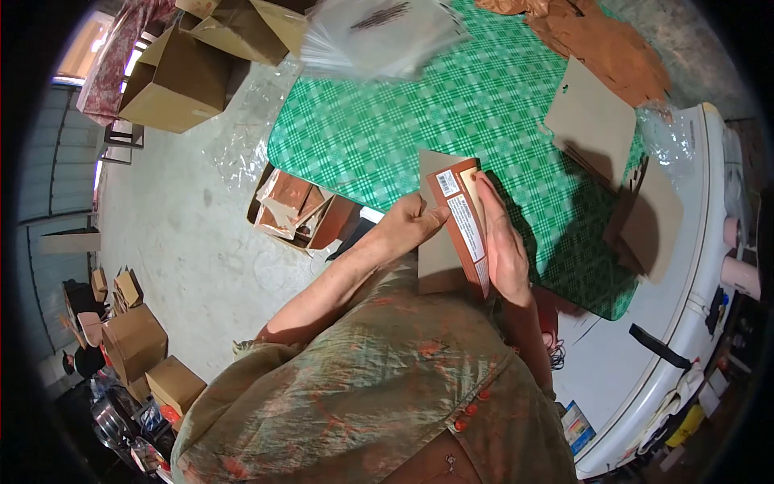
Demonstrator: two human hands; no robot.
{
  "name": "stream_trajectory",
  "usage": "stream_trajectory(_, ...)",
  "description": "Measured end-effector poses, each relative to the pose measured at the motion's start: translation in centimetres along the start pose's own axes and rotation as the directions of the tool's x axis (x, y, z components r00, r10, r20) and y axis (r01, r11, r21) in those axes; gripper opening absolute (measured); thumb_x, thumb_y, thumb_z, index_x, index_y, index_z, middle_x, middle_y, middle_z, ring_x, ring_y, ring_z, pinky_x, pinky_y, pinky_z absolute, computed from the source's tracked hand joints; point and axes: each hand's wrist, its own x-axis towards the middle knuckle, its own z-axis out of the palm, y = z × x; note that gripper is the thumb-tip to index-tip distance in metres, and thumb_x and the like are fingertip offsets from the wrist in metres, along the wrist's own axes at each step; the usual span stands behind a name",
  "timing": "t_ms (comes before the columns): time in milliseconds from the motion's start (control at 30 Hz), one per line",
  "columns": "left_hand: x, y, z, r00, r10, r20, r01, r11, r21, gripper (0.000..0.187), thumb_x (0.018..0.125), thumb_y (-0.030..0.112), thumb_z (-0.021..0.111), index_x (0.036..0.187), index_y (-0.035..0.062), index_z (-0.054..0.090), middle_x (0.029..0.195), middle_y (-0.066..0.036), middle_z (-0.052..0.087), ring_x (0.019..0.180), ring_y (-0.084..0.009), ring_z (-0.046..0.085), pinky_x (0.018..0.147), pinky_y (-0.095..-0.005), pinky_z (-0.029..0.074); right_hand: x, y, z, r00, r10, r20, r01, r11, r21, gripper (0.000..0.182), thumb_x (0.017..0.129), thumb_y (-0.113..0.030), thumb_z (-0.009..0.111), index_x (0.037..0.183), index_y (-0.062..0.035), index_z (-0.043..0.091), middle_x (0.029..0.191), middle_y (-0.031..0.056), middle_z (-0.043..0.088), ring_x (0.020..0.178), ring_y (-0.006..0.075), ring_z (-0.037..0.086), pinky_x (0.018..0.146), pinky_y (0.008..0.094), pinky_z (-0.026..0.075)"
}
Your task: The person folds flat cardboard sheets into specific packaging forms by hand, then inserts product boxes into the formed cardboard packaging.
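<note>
In front of my body is a brown folding carton point(463, 222) with a barcode and white printed text panels, its grey-beige inner board point(435, 262) showing on the left. My left hand point(413, 223) pinches the carton near its middle, thumb over the printed face. My right hand point(505, 252) lies along the carton's right edge, fingers stretched out and pressed against it. The carton is tilted, partly folded, over the near edge of the green checked tablecloth point(363, 129).
Clear plastic sleeves point(383, 36) are stacked at the table's far side. Flat grey boards point(592, 121) and more boards point(649, 218) lie at the right, by a white surface point(597, 363). A box of brown cartons point(294, 206) stands left, below the table; cardboard boxes point(181, 81) stand beyond.
</note>
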Motion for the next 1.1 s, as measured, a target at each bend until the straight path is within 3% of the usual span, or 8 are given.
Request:
stream_trajectory(67, 0.2, -0.5, 0.0, 1.000, 0.010, 0.019, -0.009, 1.000, -0.028, 0.052, 0.102, 0.036, 0.056, 0.059, 0.0073, 0.055, 0.053, 0.007, 0.037, 0.051, -0.0041, 0.029, 0.045, -0.0288, 0.020, 0.0, -1.0, 0.0, 0.999, 0.017, -0.029, -0.019, 0.996, -0.091, 0.065, 0.107, -0.045, 0.027, 0.153, 0.0006, 0.025, 0.161, 0.0122, 0.023, 0.149, 0.0246, 0.021, 0.120, 0.0373, 0.018)
stream_trajectory(233, 0.4, -0.8, -1.1, 0.990, -0.126, 0.071, 0.118, 0.987, 0.105, 0.035, 0.099, 0.027, 0.059, 0.088, -0.0054, 0.064, 0.071, -0.001, 0.059, 0.066, -0.0079, 0.052, 0.053, -0.0292, 0.040, 0.0, -1.4, 0.1, 0.998, 0.017, -0.061, -0.024, 0.992, -0.126, 0.068, 0.106, -0.047, 0.028, 0.154, 0.0014, 0.023, 0.160, 0.0140, 0.024, 0.148, 0.0251, 0.022, 0.120, 0.0377, 0.017)
stream_trajectory(367, 0.4, -1.1, -0.6, 0.993, -0.120, 0.019, 0.118, 0.990, 0.079, 0.025, 0.097, 0.023, 0.058, 0.088, 0.0017, 0.066, 0.067, 0.006, 0.052, 0.060, -0.0044, 0.043, 0.052, -0.0269, 0.034, -0.1, -1.1, 0.2, 0.995, 0.023, -0.094, -0.021, 1.000, 0.017, 0.073, 0.105, -0.050, 0.031, 0.153, 0.0035, 0.022, 0.159, 0.0138, 0.026, 0.147, 0.0248, 0.024, 0.119, 0.0382, 0.017)
stream_trajectory(567, -0.1, 0.7, -0.1, 0.995, -0.084, 0.062, 0.090, 0.991, -0.100, 0.029, 0.095, 0.024, 0.060, 0.106, -0.0021, 0.066, 0.086, -0.003, 0.067, 0.076, -0.0079, 0.060, 0.065, -0.0252, 0.047, -0.3, -1.1, 0.4, 0.987, 0.096, -0.132, -0.066, 0.973, 0.219, 0.072, 0.104, -0.051, 0.032, 0.154, 0.0006, 0.023, 0.158, 0.0136, 0.029, 0.144, 0.0249, 0.029, 0.118, 0.0380, 0.020)
stream_trajectory(767, -0.4, 1.4, 0.4, 0.982, -0.182, 0.044, 0.185, 0.912, -0.367, 0.051, 0.096, 0.032, 0.063, 0.130, -0.0047, 0.053, 0.109, -0.012, 0.067, 0.096, -0.0159, 0.065, 0.081, -0.0292, 0.052, -0.1, -2.0, 0.9, 0.996, -0.013, -0.093, 0.008, 0.998, -0.059, 0.065, 0.105, -0.041, 0.036, 0.155, -0.0006, 0.021, 0.159, 0.0156, 0.025, 0.146, 0.0276, 0.026, 0.118, 0.0386, 0.022)
stream_trajectory(900, -0.3, 0.8, 1.4, 0.997, 0.030, -0.065, -0.042, 0.982, -0.185, 0.066, 0.093, 0.042, 0.067, 0.135, -0.0063, 0.048, 0.123, -0.015, 0.063, 0.111, -0.0203, 0.061, 0.093, -0.0331, 0.051, -0.2, -0.5, 1.8, 0.994, -0.081, -0.066, 0.026, 0.806, -0.592, 0.064, 0.102, -0.019, 0.043, 0.154, 0.0023, 0.013, 0.160, 0.0232, 0.016, 0.147, 0.0376, 0.020, 0.118, 0.0434, 0.021)
stream_trajectory(1000, 0.3, 0.4, 1.3, 0.997, 0.063, -0.040, -0.066, 0.995, -0.074, 0.069, 0.091, 0.041, 0.071, 0.135, -0.0067, 0.048, 0.124, -0.016, 0.062, 0.112, -0.0205, 0.060, 0.095, -0.0334, 0.050, 0.1, -0.2, 3.0, 0.981, -0.192, 0.017, 0.128, 0.580, -0.805, 0.075, 0.096, -0.016, 0.054, 0.154, 0.0043, 0.011, 0.159, 0.0271, 0.012, 0.146, 0.0442, 0.018, 0.118, 0.0500, 0.020)
stream_trajectory(1100, 1.0, -1.3, 1.1, 0.998, 0.048, -0.049, -0.053, 0.994, -0.096, 0.057, 0.093, 0.033, 0.070, 0.132, -0.0047, 0.050, 0.122, -0.013, 0.064, 0.110, -0.0170, 0.060, 0.093, -0.0326, 0.051, 0.3, 0.2, 2.9, 0.984, -0.172, 0.034, 0.124, 0.546, -0.829, 0.081, 0.093, -0.020, 0.059, 0.154, 0.0035, 0.010, 0.159, 0.0263, 0.010, 0.145, 0.0456, 0.018, 0.117, 0.0527, 0.018)
